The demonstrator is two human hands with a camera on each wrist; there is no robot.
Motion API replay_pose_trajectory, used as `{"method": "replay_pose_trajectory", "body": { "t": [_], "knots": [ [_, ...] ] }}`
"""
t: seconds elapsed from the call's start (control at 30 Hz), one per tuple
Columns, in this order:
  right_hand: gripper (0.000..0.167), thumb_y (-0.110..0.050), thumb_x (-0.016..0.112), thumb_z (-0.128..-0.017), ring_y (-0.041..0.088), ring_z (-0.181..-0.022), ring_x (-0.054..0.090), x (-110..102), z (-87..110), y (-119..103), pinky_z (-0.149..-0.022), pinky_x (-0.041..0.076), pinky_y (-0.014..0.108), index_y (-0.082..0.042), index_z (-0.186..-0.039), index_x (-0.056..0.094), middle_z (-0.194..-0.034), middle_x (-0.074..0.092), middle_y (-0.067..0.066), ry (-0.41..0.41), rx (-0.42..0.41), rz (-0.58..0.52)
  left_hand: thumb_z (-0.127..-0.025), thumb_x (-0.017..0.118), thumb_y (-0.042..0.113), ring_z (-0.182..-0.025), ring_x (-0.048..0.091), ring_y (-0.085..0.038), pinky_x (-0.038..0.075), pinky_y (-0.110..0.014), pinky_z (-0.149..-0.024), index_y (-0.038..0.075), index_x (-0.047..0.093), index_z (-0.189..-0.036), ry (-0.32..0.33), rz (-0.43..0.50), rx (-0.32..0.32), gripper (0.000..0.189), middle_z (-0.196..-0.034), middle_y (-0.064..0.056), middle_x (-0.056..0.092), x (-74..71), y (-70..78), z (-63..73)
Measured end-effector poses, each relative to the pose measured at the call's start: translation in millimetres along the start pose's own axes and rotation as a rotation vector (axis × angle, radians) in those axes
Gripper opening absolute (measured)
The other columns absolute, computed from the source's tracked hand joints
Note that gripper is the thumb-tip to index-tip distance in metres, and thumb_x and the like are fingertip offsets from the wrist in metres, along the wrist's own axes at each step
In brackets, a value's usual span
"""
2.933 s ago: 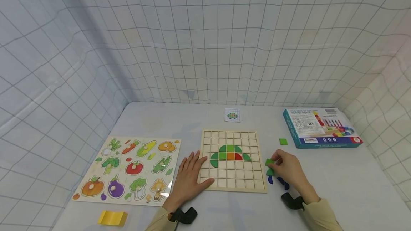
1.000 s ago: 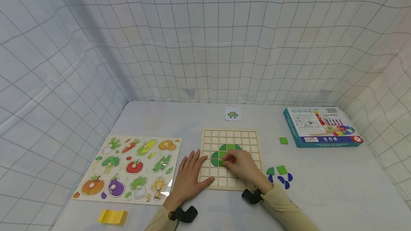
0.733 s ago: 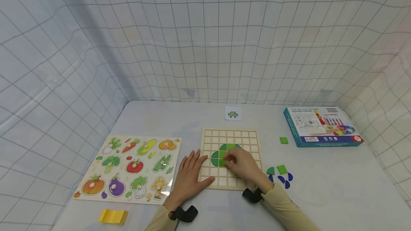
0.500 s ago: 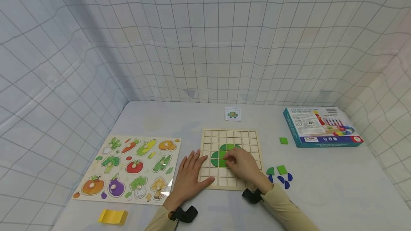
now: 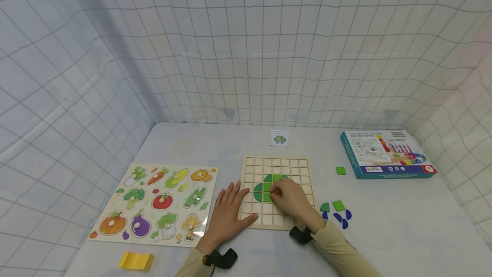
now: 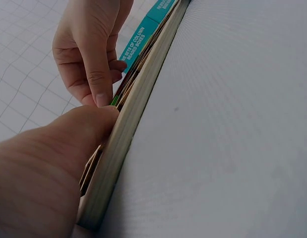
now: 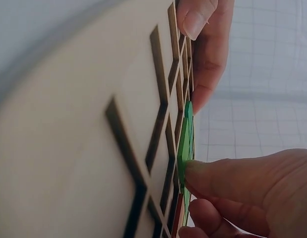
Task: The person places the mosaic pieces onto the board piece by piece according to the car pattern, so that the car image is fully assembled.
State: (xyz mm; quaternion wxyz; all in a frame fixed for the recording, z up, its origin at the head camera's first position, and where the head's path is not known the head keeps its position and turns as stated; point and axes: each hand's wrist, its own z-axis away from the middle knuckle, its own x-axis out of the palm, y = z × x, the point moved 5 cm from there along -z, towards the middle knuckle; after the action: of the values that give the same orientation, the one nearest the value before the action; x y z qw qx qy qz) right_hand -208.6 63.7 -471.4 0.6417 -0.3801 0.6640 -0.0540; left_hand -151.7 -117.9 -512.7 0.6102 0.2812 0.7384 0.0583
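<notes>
My right hand (image 5: 293,201) reaches over the wooden grid board (image 5: 267,219) with thumb and fingers bunched at a green square tile (image 5: 267,197). In the right wrist view the thumb presses against that green tile (image 7: 183,148), which lies low in the grid. Green quarter-round pieces (image 5: 259,187) and other green squares sit around it; the orange and red pieces are hidden behind the hand in the head view. My left hand (image 5: 226,215) lies spread on the board's left edge, its thumb (image 6: 101,116) over the near part of the frame.
Right of the board lie a green square (image 5: 338,205), a green quarter piece (image 5: 324,207), several blue half-rounds (image 5: 338,217) and another green square (image 5: 341,170). Behind are a pattern card (image 5: 279,138) and a toy box (image 5: 388,154). A vegetable puzzle (image 5: 180,238) and yellow block (image 5: 136,261) stand left.
From the loose pieces right of the board, my right hand has carried a green square tile left onto the grid; over the last second it has hardly moved. The left hand has stayed put.
</notes>
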Motion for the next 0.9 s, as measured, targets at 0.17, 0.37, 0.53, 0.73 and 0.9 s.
{"method": "replay_pose_trajectory", "body": {
  "t": [0.17, 0.37, 0.53, 0.73, 0.9],
  "knots": [
    [0.011, -0.012, 0.075, -0.081, 0.008, -0.065, 0.045, -1.3, 0.6, 0.8, -0.057, 0.040, 0.024, -0.015, -0.074, 0.067, -0.072, 0.049, -0.008, -0.011, 0.007, 0.006, -0.084, 0.058, 0.060, -0.141, 0.016, -0.028, 0.008, -0.045, -0.112, 0.016, 0.044, -0.141, 0.007, 0.002, 0.005, 0.074, -0.153, -0.011, 0.027, 0.3, 0.7, -0.8],
    [0.008, -0.012, 0.074, -0.082, 0.008, -0.065, 0.046, -2.7, 1.9, 2.5, -0.057, 0.042, 0.024, -0.014, -0.076, 0.069, -0.073, 0.051, -0.008, -0.023, -0.005, 0.009, -0.084, 0.058, 0.060, -0.141, 0.016, -0.028, 0.008, -0.044, -0.112, 0.015, 0.044, -0.141, 0.002, -0.001, 0.005, 0.074, -0.152, -0.012, 0.027, -0.6, 1.4, -1.7],
    [0.002, -0.012, 0.072, -0.083, 0.006, -0.062, 0.045, -2.2, 5.3, 2.5, -0.054, 0.040, 0.023, -0.011, -0.085, 0.073, -0.072, 0.051, -0.009, -0.057, -0.026, 0.011, -0.084, 0.058, 0.061, -0.141, 0.016, -0.028, 0.008, -0.045, -0.112, 0.016, 0.043, -0.141, -0.009, -0.004, -0.011, 0.074, -0.153, -0.011, 0.027, -0.5, -0.5, 0.6],
    [0.006, -0.016, 0.072, -0.084, 0.006, -0.060, 0.044, -12.3, 14.5, 4.7, -0.052, 0.039, 0.023, -0.014, -0.089, 0.074, -0.075, 0.053, -0.011, -0.047, 0.009, 0.008, -0.084, 0.058, 0.061, -0.141, 0.016, -0.028, 0.008, -0.045, -0.112, 0.016, 0.044, -0.141, -0.005, 0.000, -0.016, 0.074, -0.152, -0.012, 0.028, -0.6, 0.1, 1.5],
    [0.006, -0.015, 0.074, -0.083, 0.008, -0.063, 0.045, -33.0, 24.0, 17.7, -0.055, 0.040, 0.026, -0.014, -0.089, 0.074, -0.078, 0.056, -0.010, -0.016, 0.063, -0.019, -0.084, 0.059, 0.061, -0.141, 0.017, -0.028, 0.009, -0.046, -0.112, 0.016, 0.045, -0.140, -0.006, -0.003, -0.018, 0.074, -0.152, -0.012, 0.028, -0.8, 1.4, 0.3]
  ]
}}
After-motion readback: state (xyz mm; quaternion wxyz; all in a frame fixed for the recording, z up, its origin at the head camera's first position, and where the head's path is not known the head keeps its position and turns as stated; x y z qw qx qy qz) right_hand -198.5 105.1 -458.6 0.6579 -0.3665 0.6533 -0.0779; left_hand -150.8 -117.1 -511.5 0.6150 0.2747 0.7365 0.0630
